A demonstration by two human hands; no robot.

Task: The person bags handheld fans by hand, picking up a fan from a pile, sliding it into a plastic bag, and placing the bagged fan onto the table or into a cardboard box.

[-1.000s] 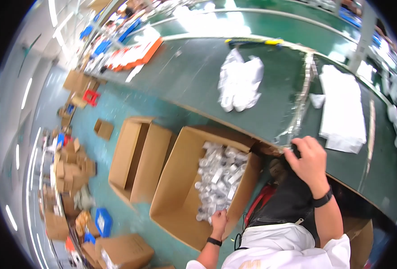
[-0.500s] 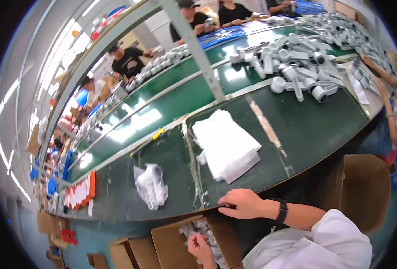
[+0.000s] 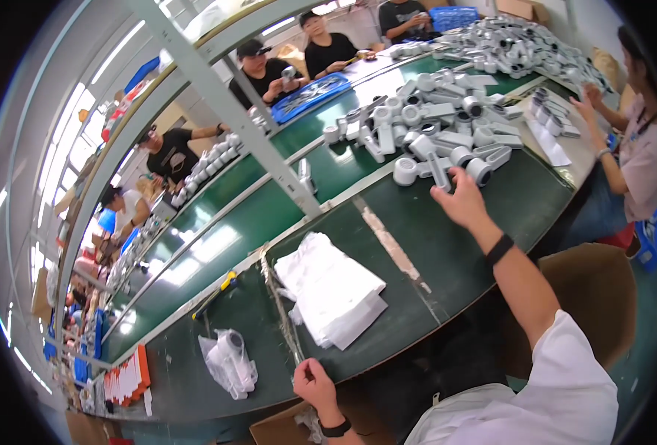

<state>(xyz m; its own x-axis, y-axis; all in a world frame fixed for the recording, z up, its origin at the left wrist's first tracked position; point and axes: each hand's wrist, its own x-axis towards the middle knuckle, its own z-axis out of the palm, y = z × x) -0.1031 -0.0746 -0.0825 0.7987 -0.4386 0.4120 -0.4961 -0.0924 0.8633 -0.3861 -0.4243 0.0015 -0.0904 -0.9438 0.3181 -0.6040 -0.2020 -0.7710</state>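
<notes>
My right hand (image 3: 462, 202) reaches over the bench with thumb and fingers apart, empty, its fingertips right by a grey plastic part (image 3: 439, 172) with a long handle. That part lies at the near edge of a heap of similar grey parts (image 3: 432, 115), each with a round head and a handle. My left hand (image 3: 315, 384) is at the bench's front edge, fingers curled in and nothing visible in them. Between my hands lies a stack of white plastic bags (image 3: 330, 289). Left of it, one grey-white part sits in a clear bag (image 3: 228, 363).
A yellow-handled tool (image 3: 228, 280) lies along the back rail, and an orange-edged box of white slips (image 3: 128, 377) at far left. A metal post (image 3: 250, 133) rises behind the bench. Cardboard boxes (image 3: 588, 297) stand below the front edge. A co-worker (image 3: 632, 148) sits at right.
My right hand has gone from the bench's front edge out to the heap and opened. My left hand has risen from over the cardboard box to the bench edge. The view has shifted right.
</notes>
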